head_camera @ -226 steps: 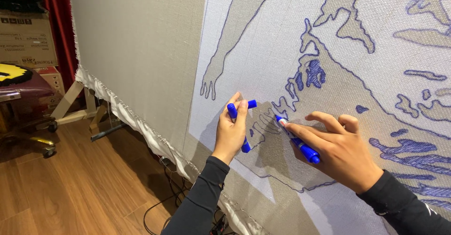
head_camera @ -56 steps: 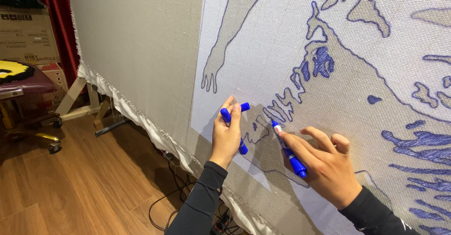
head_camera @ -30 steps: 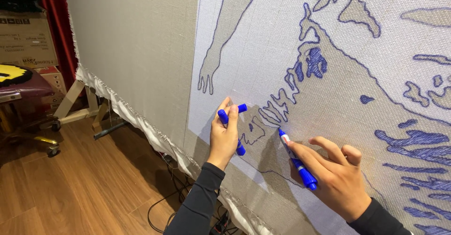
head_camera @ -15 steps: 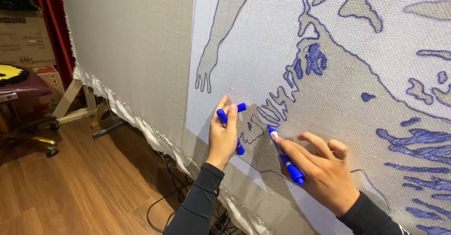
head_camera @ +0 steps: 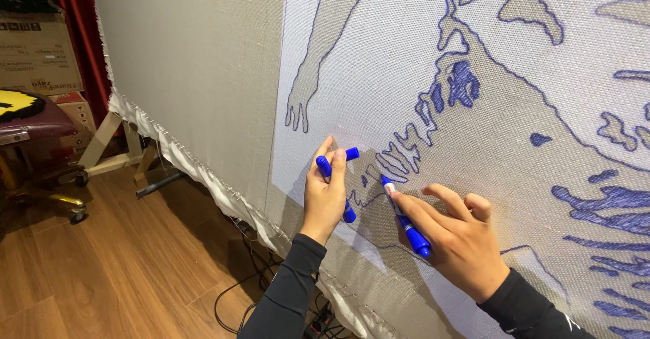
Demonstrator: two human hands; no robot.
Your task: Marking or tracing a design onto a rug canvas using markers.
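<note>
While the big cloth fills the wall, stretched on a frame with its ragged lower hem hanging over a wood floor, a pale lit patch with blue outlines covers its right part. Those outlines form curling, claw-like shapes, some already inked solid blue. Off to the left stand a chair and stacked boxes, and cables trail below the hem.

Closer in, the right hand has its fingers clenched around a blue marker, pen-style, tip pressed to the cloth at a small curl just right of the left hand. Compared with half a second ago, that tip sits a little lower and further right along the same cluster of curls, so the tracing looks to be creeping line by line through this patch; I'd judge much of the outline to the right is still unfilled.

The left hand lies flat against the cloth, steadying it, fingers closed on a second marker held crosswise, with what seems a cap poking out at the top.
</note>
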